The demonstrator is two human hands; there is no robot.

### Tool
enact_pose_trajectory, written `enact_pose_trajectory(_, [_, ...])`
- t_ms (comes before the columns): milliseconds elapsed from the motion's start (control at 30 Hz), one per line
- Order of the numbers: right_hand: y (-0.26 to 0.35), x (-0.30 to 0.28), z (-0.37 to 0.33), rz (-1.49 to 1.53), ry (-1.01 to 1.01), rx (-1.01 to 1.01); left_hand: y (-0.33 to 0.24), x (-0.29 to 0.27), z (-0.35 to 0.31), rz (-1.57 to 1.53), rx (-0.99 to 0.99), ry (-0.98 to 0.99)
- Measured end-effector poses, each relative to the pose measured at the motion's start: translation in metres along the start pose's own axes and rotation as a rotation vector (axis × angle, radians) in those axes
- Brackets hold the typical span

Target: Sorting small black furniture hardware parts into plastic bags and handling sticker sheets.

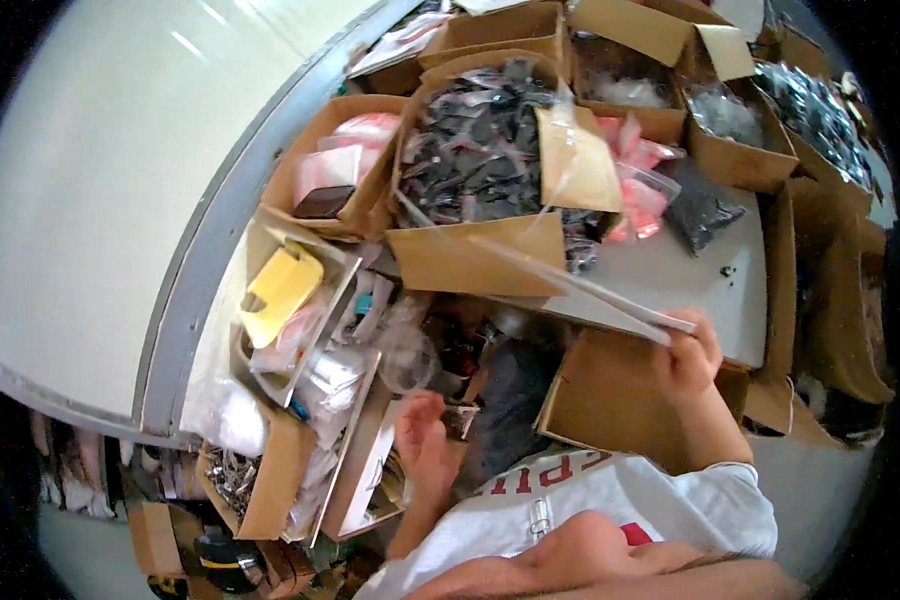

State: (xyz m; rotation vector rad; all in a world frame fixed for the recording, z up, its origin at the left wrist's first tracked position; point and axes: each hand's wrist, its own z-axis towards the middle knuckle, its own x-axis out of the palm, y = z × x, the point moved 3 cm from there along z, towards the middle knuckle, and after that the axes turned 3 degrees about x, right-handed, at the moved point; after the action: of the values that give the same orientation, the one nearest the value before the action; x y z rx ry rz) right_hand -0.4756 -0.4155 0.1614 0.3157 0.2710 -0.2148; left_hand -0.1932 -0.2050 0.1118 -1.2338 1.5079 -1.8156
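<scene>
My right hand (pixel 688 352) is closed on one end of a long, thin whitish strip (pixel 610 300). The strip appears doubled near my fingers and slants up and left, across the front flap of a carton (pixel 475 262). Whether it is plastic or paper I cannot tell. That carton is heaped with small dark pieces in clear bags (pixel 480 140). My left hand (pixel 425 435) is raised in front of me, its fingers loosely bent, with nothing visible in them. It is above a narrow open drawer (pixel 370 485) and close to crumpled clear plastic (pixel 408 350).
Left of the drawer are a tray with a yellow scoop-like piece (pixel 282 290) and a carton of small metal parts (pixel 232 480). Pink bags (pixel 638 200) and a dark bag (pixel 700 205) lie on the white tabletop (pixel 660 285). A brown carton (pixel 610 395) stands under my right hand.
</scene>
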Motion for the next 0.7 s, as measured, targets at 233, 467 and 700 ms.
enact_pose_trajectory(233, [-0.047,-0.042,0.024,-0.230,-0.370,-0.088,-0.137,0.169,-0.057,-0.888,1.064,1.159])
enact_pose_trajectory(467, [-0.070,0.054,0.107,-0.092,-0.312,-0.277,-0.035,0.195,-0.029,0.458,0.971,1.287])
enact_pose_trajectory(700, [-0.080,0.140,0.102,0.064,0.115,-0.452,0.171,0.094,0.017,1.476,-0.042,1.148])
